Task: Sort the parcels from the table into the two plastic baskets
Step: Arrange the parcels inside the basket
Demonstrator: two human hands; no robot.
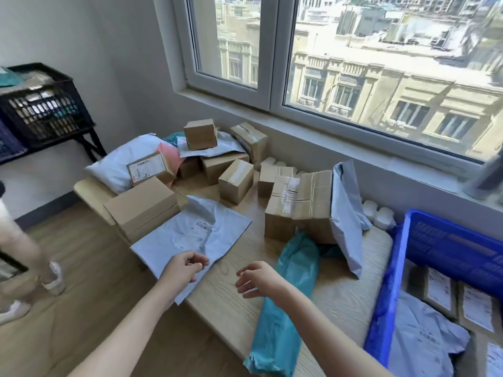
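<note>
Several cardboard boxes [236,180] and soft mailers lie piled on the wooden table [231,308] under the window. A flat white mailer [190,235] hangs over the table's front left edge, and my left hand [185,268] hovers over its near corner with fingers loosely curled, holding nothing. My right hand [258,278] floats above the bare tabletop, fingers relaxed, just left of a long teal mailer [288,303]. The blue basket [389,289] at the right holds labelled parcels. The black basket [46,110] stands on a rack at the far left.
A big taped box [299,205] and a grey mailer [345,221] leaning on it stand mid-table. White round containers [379,214] sit by the wall. Another person's legs and shoes [54,276] are on the wooden floor at the left.
</note>
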